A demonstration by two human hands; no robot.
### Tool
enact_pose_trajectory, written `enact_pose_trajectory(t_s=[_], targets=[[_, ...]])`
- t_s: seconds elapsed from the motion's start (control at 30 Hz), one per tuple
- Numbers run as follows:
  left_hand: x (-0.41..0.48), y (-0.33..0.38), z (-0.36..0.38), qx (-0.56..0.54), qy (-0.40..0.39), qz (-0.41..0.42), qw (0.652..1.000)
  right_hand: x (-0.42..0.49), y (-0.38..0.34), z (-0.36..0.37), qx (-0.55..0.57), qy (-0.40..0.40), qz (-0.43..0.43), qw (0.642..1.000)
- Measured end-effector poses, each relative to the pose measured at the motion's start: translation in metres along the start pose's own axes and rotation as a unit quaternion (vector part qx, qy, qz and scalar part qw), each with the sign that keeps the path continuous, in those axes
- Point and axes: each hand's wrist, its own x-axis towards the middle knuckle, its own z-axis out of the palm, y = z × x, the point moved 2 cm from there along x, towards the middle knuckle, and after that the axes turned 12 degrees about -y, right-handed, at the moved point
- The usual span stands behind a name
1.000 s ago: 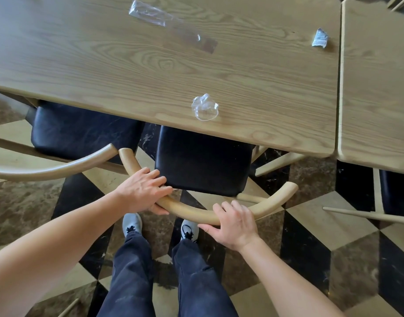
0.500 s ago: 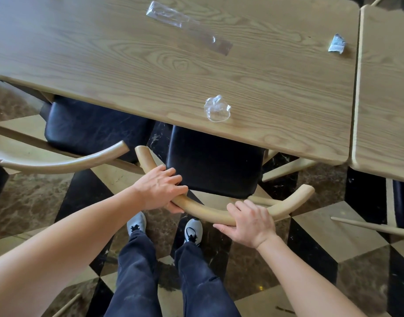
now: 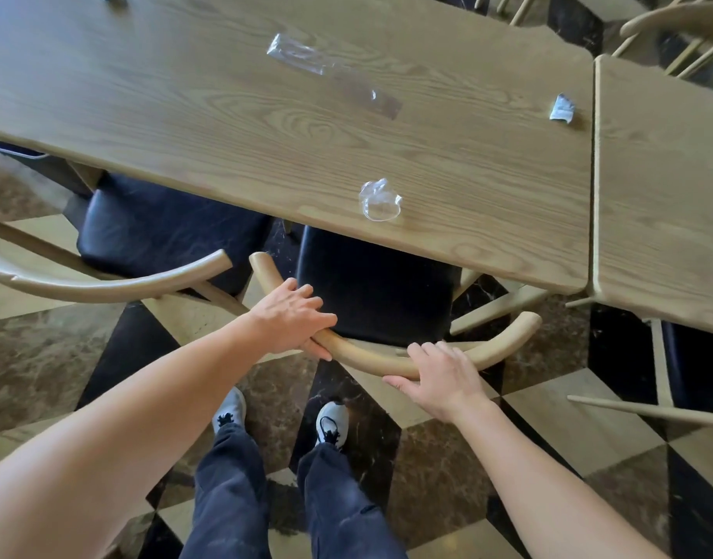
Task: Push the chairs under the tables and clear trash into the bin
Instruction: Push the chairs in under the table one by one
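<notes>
Chair (image 3: pixel 375 284) seat lies partly under the table (image 3: pixel 266 127); its curved backrest stands clear of the edge. Neighbouring chair (image 3: pixel 153 232) armrest tip just beside it on the left, narrow gap between. Open floor (image 3: pixel 548 417) on the right.

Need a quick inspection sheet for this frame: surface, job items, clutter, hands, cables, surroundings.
Surface: wooden table, second table close on its right.
Job's things: chair, black seat partly under the table; crumpled clear plastic, long clear wrapper, small silver wrapper on the tabletop; bin not seen.
Clutter: nothing seen beyond the trash.
Grippers: left hand and right hand both grip the chair's curved back rail.
Cables: nothing seen.
Surroundings: neighbouring chair on the left, checkered marble floor.
</notes>
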Motion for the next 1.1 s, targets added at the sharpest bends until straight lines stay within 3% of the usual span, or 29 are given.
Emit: enact_pose_trajectory(t_s=[0.43, 0.6, 0.73, 0.87, 1.0, 1.1], targets=[[-0.024, -0.012, 0.002, -0.02, 0.037, -0.099, 0.994, 0.013, -0.026, -0.017, -0.008, -0.042, 0.013, 0.999], [-0.024, -0.007, 0.0, -0.047, 0.046, -0.099, 0.993, 0.011, -0.025, -0.025, 0.008, -0.092, 0.026, 0.995], [-0.039, -0.022, 0.012, -0.077, 0.089, -0.053, 0.992, 0.01, -0.044, -0.032, 0.067, -0.131, 0.055, 0.988], [-0.067, -0.051, 0.017, -0.071, 0.105, -0.047, 0.991, 0.028, -0.11, -0.042, 0.118, -0.087, 0.013, 0.989], [-0.116, -0.111, 0.035, -0.105, 0.099, -0.132, 0.981, 0.056, -0.198, -0.059, 0.11, -0.029, -0.021, 0.993], [-0.166, -0.168, 0.065, -0.113, 0.062, -0.208, 0.97, 0.082, -0.262, -0.073, 0.08, 0.012, -0.096, 0.992]])
